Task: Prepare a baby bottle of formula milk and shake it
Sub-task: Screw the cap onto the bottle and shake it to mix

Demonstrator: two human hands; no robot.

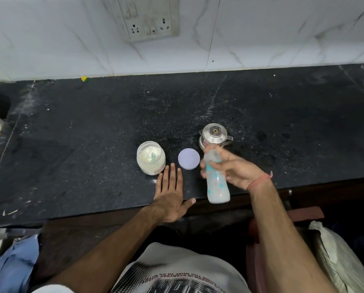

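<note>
The right hand (229,168) grips the bottle (216,180) around its upper half, fingers curled round the neck and thumb side toward the camera, holding it in the air above the front edge of the counter (92,144). The bottle's long axis runs nearly upright in the view, tilted slightly: its capped top points away toward the wall and a little left, its rounded base points back toward the person and hangs just past the counter's edge. Its body is pale with blue and pink spots, and cloudy white liquid fills it; the top end is blurred. The left hand (171,193) lies flat on the counter, palm down, fingers straight and close together, thumb spread out along the front edge. Its fingertips reach between the jar (151,157) and the lid (189,159), touching neither. The jar stands open, with white powder and a scoop (153,157) inside. The lilac lid lies flat just beside the bottle's upper end. A steel kettle (214,135) stands behind the right hand, partly hidden by it. A socket plate (150,20) sits on the tiled wall above.
</note>
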